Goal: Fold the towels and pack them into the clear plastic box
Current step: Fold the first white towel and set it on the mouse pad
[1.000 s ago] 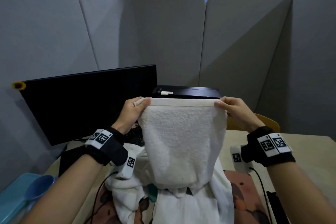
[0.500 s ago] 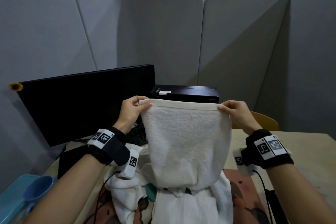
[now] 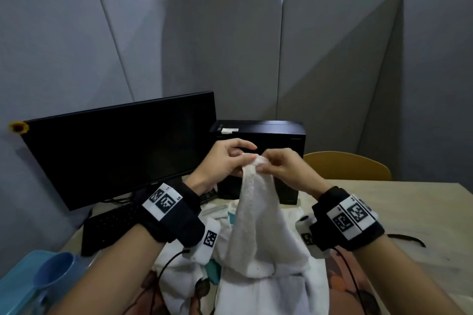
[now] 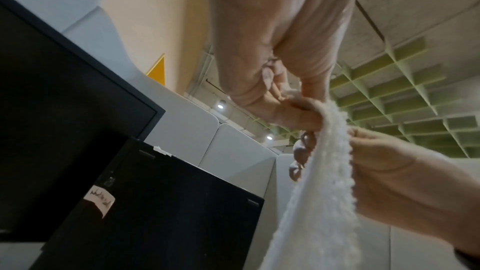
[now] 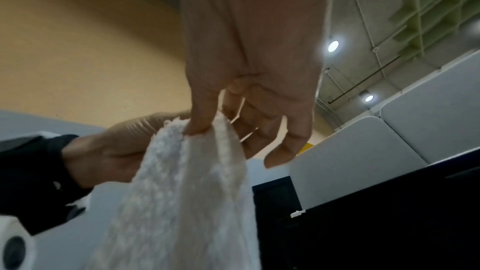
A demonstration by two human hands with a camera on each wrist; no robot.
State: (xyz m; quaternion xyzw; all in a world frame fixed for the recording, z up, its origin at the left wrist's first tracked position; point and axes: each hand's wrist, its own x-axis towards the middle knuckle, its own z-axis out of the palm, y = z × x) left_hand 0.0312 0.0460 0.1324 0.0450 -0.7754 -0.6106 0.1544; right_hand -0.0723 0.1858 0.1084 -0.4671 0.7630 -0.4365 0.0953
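A white terry towel [image 3: 256, 225] hangs in front of me, its two top corners brought together so it drapes doubled. My left hand [image 3: 230, 161] pinches the joined top from the left, and my right hand [image 3: 275, 165] pinches it from the right, fingertips almost touching. In the left wrist view the left hand [image 4: 293, 105] pinches the towel [image 4: 324, 192] edge. In the right wrist view the right hand [image 5: 207, 126] pinches the towel [image 5: 182, 192] between thumb and forefinger. More white towels [image 3: 186, 281] lie heaped below. No clear plastic box shows.
A black monitor [image 3: 115, 146] stands at left with a black keyboard [image 3: 110, 227] before it, and a black computer case [image 3: 258, 135] behind my hands. A light blue tray with a blue scoop [image 3: 53, 271] sits at bottom left. A yellow chair back [image 3: 345, 165] and the beige table [image 3: 422, 212] lie right.
My hands have come together, bringing the towel's two top corners from spread wide to meeting in the middle, so the towel now hangs folded lengthwise. The view also tilted upward slightly.
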